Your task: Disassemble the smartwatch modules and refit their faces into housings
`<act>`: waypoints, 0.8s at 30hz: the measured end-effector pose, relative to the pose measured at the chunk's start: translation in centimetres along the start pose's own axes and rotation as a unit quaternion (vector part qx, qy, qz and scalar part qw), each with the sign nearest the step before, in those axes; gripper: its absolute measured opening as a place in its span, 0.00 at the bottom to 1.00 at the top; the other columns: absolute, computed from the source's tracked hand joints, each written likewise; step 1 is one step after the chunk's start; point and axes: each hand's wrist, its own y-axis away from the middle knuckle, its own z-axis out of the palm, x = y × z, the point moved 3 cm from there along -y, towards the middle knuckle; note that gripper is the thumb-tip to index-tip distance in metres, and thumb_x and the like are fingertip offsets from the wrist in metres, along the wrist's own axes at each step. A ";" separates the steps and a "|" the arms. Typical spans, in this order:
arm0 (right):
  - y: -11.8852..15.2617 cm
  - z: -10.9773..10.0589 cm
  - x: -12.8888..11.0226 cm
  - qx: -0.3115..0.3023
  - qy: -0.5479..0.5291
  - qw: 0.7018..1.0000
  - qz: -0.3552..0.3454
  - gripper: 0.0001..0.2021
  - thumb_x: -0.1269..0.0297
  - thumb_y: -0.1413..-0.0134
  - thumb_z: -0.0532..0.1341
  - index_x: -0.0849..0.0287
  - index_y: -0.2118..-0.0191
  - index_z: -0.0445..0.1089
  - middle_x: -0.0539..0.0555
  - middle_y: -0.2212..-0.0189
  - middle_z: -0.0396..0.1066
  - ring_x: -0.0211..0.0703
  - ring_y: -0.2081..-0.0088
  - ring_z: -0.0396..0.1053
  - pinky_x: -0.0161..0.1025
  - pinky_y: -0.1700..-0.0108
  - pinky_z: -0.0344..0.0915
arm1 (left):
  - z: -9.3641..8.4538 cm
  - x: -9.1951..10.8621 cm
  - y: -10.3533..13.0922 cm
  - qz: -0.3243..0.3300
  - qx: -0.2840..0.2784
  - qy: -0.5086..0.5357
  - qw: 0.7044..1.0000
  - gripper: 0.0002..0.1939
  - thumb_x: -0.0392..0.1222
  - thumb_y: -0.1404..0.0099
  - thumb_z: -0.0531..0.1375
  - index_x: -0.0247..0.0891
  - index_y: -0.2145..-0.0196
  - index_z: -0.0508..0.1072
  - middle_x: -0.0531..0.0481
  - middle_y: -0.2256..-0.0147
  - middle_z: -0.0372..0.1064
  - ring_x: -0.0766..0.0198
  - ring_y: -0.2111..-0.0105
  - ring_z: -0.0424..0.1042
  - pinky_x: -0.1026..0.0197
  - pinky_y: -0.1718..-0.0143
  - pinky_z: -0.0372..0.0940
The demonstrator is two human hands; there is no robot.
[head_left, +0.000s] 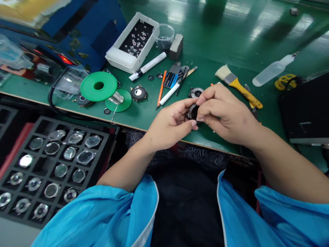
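Observation:
Over the near edge of the green bench, my left hand (172,124) is closed round a round watch case (192,112) with a dark face. My right hand (223,111) meets it from the other side, thumb and fingers pinched together at the case's right rim. Whether a small part sits in that pinch is hidden by the fingers. Just beyond my hands lies a round watch back (196,92) with a metallic ring. Left of it are an orange stick (162,87), a white pen-like tool (169,94) and dark tweezers (183,81).
A foam tray (41,159) of watch cases stands at the lower left. On the bench are a green solder spool (99,86), a white box (113,56) of small parts, a clear cup (163,36), a brush (238,85) and a squeeze bottle (272,71). A black box (305,106) stands right.

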 end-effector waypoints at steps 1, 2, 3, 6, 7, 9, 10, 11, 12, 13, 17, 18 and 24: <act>0.0 0.1 0.1 -0.004 0.001 1.000 0.005 0.11 0.66 0.17 0.63 0.52 0.58 0.79 0.57 0.51 0.74 0.50 0.45 0.78 0.49 0.44 0.79 | 0.0 0.0 0.0 0.002 0.000 0.002 1.000 0.26 0.37 0.22 0.73 0.39 0.29 0.83 0.44 0.50 0.88 0.60 0.57 0.88 0.58 0.49 0.86; 0.0 0.2 0.2 -0.008 0.003 1.000 0.012 0.11 0.65 0.17 0.63 0.52 0.58 0.79 0.57 0.51 0.74 0.50 0.45 0.78 0.50 0.44 0.79 | 0.0 0.1 0.0 0.004 -0.001 0.005 1.000 0.26 0.36 0.22 0.73 0.38 0.30 0.83 0.44 0.50 0.88 0.61 0.57 0.88 0.59 0.50 0.85; 0.0 0.2 0.3 -0.008 0.005 1.000 0.015 0.11 0.64 0.17 0.64 0.52 0.58 0.79 0.57 0.51 0.74 0.50 0.46 0.77 0.50 0.44 0.79 | 0.1 0.1 0.0 0.005 -0.001 0.007 1.000 0.26 0.36 0.22 0.73 0.38 0.30 0.83 0.44 0.50 0.88 0.62 0.58 0.87 0.60 0.50 0.85; 0.1 0.4 0.4 0.013 0.009 1.000 -0.001 0.10 0.65 0.18 0.64 0.53 0.58 0.79 0.56 0.52 0.73 0.50 0.47 0.77 0.50 0.45 0.78 | 0.1 0.2 -0.1 0.004 -0.001 0.014 1.000 0.25 0.37 0.23 0.74 0.38 0.31 0.84 0.45 0.51 0.87 0.62 0.58 0.87 0.61 0.50 0.85; 0.1 0.5 0.4 0.023 0.007 1.000 -0.012 0.10 0.66 0.18 0.64 0.54 0.58 0.79 0.56 0.53 0.72 0.50 0.47 0.77 0.50 0.46 0.77 | 0.1 0.2 -0.1 -0.001 0.000 0.016 1.000 0.25 0.38 0.22 0.75 0.38 0.31 0.84 0.45 0.51 0.87 0.62 0.58 0.88 0.61 0.50 0.85; 0.2 0.5 0.4 0.033 -0.001 0.999 -0.025 0.10 0.67 0.18 0.64 0.54 0.57 0.79 0.57 0.53 0.72 0.50 0.47 0.77 0.49 0.46 0.77 | 0.1 0.1 0.0 -0.010 0.003 0.020 1.000 0.26 0.38 0.22 0.75 0.37 0.30 0.83 0.45 0.51 0.87 0.62 0.57 0.88 0.60 0.50 0.85; 0.2 0.5 0.4 0.032 -0.006 0.999 -0.023 0.10 0.67 0.18 0.64 0.54 0.57 0.79 0.57 0.53 0.72 0.50 0.46 0.77 0.50 0.46 0.77 | 0.1 0.1 0.0 -0.014 0.004 0.020 1.000 0.27 0.39 0.22 0.75 0.37 0.29 0.82 0.45 0.51 0.87 0.62 0.57 0.88 0.60 0.50 0.85; 0.1 0.4 0.4 0.029 -0.011 0.999 -0.019 0.09 0.67 0.19 0.65 0.54 0.58 0.79 0.57 0.53 0.72 0.51 0.46 0.77 0.50 0.46 0.77 | 0.1 0.0 0.0 -0.018 0.006 0.018 1.000 0.28 0.39 0.22 0.75 0.38 0.28 0.82 0.44 0.50 0.87 0.61 0.57 0.88 0.60 0.50 0.85; 0.1 0.4 0.4 0.024 -0.015 1.000 -0.012 0.09 0.68 0.20 0.66 0.54 0.58 0.79 0.57 0.53 0.73 0.52 0.45 0.77 0.51 0.45 0.77 | 0.0 -0.1 0.0 -0.022 0.008 0.016 1.000 0.29 0.39 0.23 0.76 0.38 0.27 0.81 0.44 0.50 0.87 0.61 0.57 0.88 0.60 0.51 0.85; 0.1 0.3 0.4 0.021 -0.019 1.000 -0.005 0.08 0.68 0.21 0.66 0.54 0.58 0.78 0.57 0.53 0.74 0.53 0.45 0.77 0.52 0.45 0.77 | 0.0 -0.2 0.0 -0.023 0.010 0.013 1.000 0.30 0.39 0.23 0.76 0.38 0.27 0.81 0.44 0.50 0.87 0.61 0.57 0.88 0.60 0.51 0.85; 0.0 0.0 0.6 0.029 -0.036 0.999 0.003 0.07 0.68 0.22 0.67 0.52 0.58 0.77 0.55 0.56 0.76 0.51 0.48 0.77 0.51 0.45 0.76 | -0.2 -0.3 0.0 -0.013 0.004 0.019 1.000 0.30 0.40 0.24 0.77 0.38 0.28 0.82 0.43 0.45 0.87 0.61 0.55 0.87 0.59 0.48 0.85; 0.0 -0.1 0.8 0.034 -0.046 0.998 -0.001 0.07 0.68 0.22 0.68 0.52 0.57 0.76 0.54 0.58 0.76 0.50 0.51 0.77 0.51 0.46 0.76 | -0.2 -0.3 0.0 -0.011 0.003 0.022 1.000 0.30 0.40 0.24 0.78 0.38 0.28 0.81 0.42 0.44 0.87 0.61 0.55 0.88 0.59 0.48 0.86; 0.2 -0.2 1.4 0.090 -0.188 0.974 0.090 0.06 0.62 0.22 0.73 0.51 0.53 0.77 0.51 0.56 0.79 0.42 0.58 0.76 0.43 0.55 0.76 | -0.6 -0.5 -0.1 -0.028 0.021 0.046 0.998 0.32 0.39 0.24 0.78 0.40 0.27 0.78 0.42 0.41 0.87 0.61 0.54 0.91 0.61 0.52 0.87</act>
